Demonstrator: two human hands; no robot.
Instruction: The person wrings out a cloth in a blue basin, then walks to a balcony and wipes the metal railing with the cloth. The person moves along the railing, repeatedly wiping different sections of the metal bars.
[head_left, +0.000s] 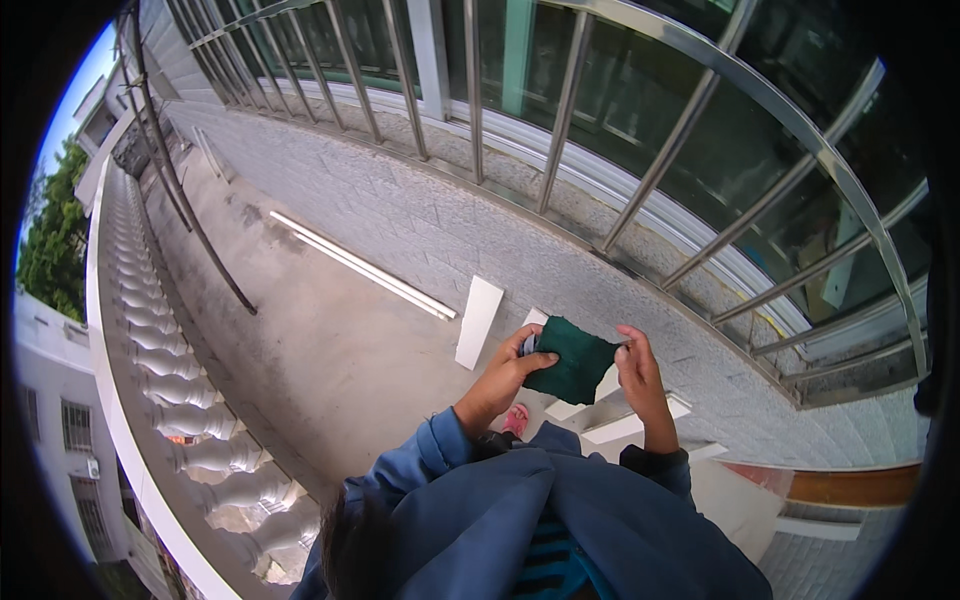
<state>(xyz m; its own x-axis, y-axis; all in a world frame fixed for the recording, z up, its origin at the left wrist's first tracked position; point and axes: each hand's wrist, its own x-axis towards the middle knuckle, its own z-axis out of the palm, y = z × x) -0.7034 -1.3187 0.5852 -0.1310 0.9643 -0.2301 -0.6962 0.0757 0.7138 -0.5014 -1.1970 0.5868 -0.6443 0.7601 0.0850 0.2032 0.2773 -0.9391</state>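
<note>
A small dark green piece of cloth (571, 361) with ragged edges is spread flat between my two hands. My left hand (501, 379) grips its left side, thumb on top and fingers underneath. A bit of grey-blue material (529, 345) shows between those fingers and the cloth; what it is cannot be made out. At the upper right corner of the cloth, my right hand (641, 375) pinches the edge between thumb and fingers. Both hands are held in front of my blue jacket (480, 517), above the balcony floor.
White boards (478, 322) lean against the grey tiled wall (420, 202), several more behind my hands. Long white strips (364, 262) lie along the wall's foot. Metal window bars (559, 112) rise above. A white balustrade (161, 375) runs left, near dark poles (180, 195).
</note>
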